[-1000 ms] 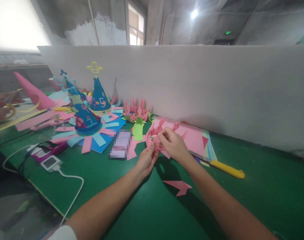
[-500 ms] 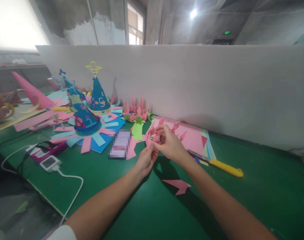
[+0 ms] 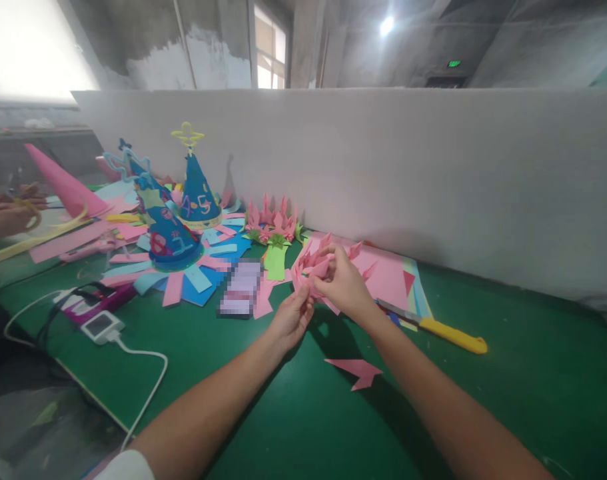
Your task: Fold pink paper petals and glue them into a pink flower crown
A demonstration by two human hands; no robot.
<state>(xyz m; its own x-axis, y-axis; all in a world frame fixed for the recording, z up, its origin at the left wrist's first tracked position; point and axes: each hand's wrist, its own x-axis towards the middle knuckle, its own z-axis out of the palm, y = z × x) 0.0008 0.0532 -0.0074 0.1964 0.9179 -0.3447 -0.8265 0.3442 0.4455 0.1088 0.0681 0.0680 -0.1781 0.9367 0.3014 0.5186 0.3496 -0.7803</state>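
Between my two hands is a pink folded-paper lotus (image 3: 303,265) with several pointed petals. My left hand (image 3: 292,321) pinches its lower near edge with thumb and fingertips. From the right, my right hand (image 3: 350,283) grips one of the petals, fingers bent over it; part of the lotus is hidden behind this hand. A loose pink folded-paper piece (image 3: 360,369) lies on the green table (image 3: 273,427) below my right wrist. Just behind the hands are pink paper sheets (image 3: 383,267). Another pink paper lotus (image 3: 273,220) with green leaves stands beyond, by the partition.
A yellow-handled knife (image 3: 453,335) lies right of my hands. A phone (image 3: 240,288) sits to the left, near blue cone hats (image 3: 170,230) and a white cable (image 3: 153,357). At far left, another person's hand (image 3: 3,223) holds scissors. A grey partition (image 3: 433,180) stands behind.
My right hand has shifted slightly right and down on the lotus, and a petal now shows more clearly between its fingers. The other person's hand at far left has moved.
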